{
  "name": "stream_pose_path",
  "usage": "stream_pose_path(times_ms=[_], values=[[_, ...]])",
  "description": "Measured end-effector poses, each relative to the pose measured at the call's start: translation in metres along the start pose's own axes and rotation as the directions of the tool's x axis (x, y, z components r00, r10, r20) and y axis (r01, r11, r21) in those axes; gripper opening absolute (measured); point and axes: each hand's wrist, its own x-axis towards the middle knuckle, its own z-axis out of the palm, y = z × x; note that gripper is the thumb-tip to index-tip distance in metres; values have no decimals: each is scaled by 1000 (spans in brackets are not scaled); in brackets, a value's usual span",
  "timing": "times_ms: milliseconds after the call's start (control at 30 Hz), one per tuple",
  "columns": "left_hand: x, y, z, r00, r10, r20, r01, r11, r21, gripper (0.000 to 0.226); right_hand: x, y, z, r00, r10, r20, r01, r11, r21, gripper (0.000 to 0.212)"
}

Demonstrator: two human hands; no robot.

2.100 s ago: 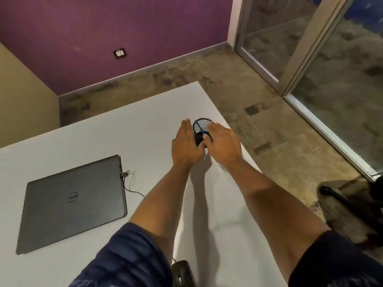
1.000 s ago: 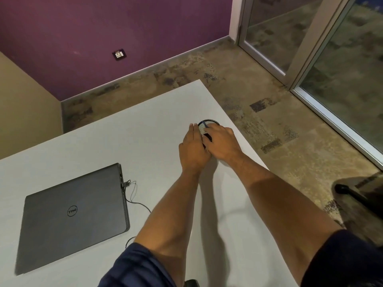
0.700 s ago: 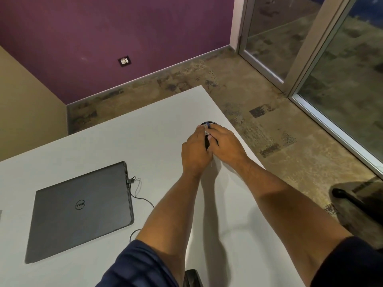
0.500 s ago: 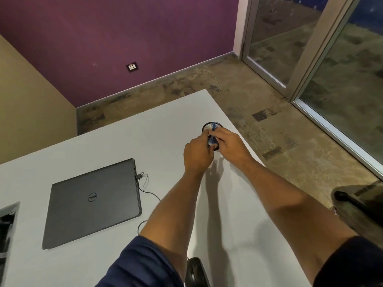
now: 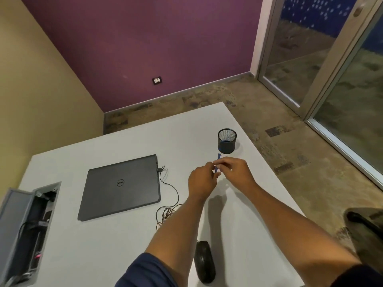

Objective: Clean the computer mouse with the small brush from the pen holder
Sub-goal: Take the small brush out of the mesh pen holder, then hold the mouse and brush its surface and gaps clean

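Head view: both hands are raised above the white counter (image 5: 116, 253), meeting just in front of the pen holder (image 5: 227, 141). Left hand (image 5: 202, 181) and right hand (image 5: 235, 171) both pinch the small blue brush (image 5: 217, 163) between them. Left fingers (image 5: 208, 165) curled in, tips closed on the lower part of the brush. Right fingers (image 5: 222, 162) pressed together on its middle. Brush stands roughly upright, tilted a little; its upper end (image 5: 219, 155) sticks out above the fingers and points toward the pen holder without touching it.

Pen holder is black mesh, round, upright, near the counter's right edge; something blue shows inside at the bottom, can't tell what.

Black computer mouse (image 5: 204, 261) lies on the counter close to the person, between the two forearms, well apart from the hands and the brush. No hand touches it.

Closed grey laptop (image 5: 120, 186) sits left of the hands, with a thin cable (image 5: 172, 195) plugged into its right side, looping toward a loose coil near the left forearm. Far left: an open cable hatch (image 5: 31, 228) in the counter, lid flipped up, wiring inside. Dark sleeves at the bottom edge. Purple wall and glass door behind.
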Motion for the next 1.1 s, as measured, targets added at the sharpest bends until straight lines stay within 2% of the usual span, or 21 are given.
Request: stream_pose_path(times_ms=[133, 267, 333, 400, 467, 567, 767, 900, 1033, 1100], values=[[-28, -14, -8, 985, -106, 137, 125, 983, -135, 20, -22, 0, 11, 993, 81, 80, -93, 985, 148, 25], [-54, -31, -16, 964, -152, 220, 218, 922, -319, 18, -40, 3, 25, 988, 95, 126, -116, 979, 170, 40], [-70, -39, -17, 956, -164, 243, 245, 903, -354, 15, -50, 4, 33, 984, 107, 141, -130, 977, 168, 48], [-84, -47, -15, 947, -180, 267, 269, 899, -345, 9, -60, 4, 40, 981, 103, 164, -129, 979, 156, 49], [-99, -55, -14, 937, -196, 289, 286, 906, -313, 4, -71, 2, 46, 975, 91, 204, -116, 987, 115, 37], [-122, -64, -10, 926, -198, 321, 283, 928, -242, 12, -88, 1, 51, 959, 76, 273, -89, 995, 34, 23], [-161, -76, 1, 902, -248, 352, 316, 937, -149, 12, -117, 10, 51, 895, 100, 435, -19, 982, -186, 16], [-178, -79, 8, 913, -245, 326, 292, 951, -104, 9, -132, 18, 53, 858, 147, 493, 5, 956, -293, 8], [-189, -80, 14, 920, -231, 317, 272, 958, -91, 5, -148, 23, 53, 810, 154, 565, 102, 913, -395, 15], [-193, -82, 16, 924, -217, 315, 258, 962, -92, 3, -155, 25, 54, 810, 160, 565, 111, 903, -415, 18]])
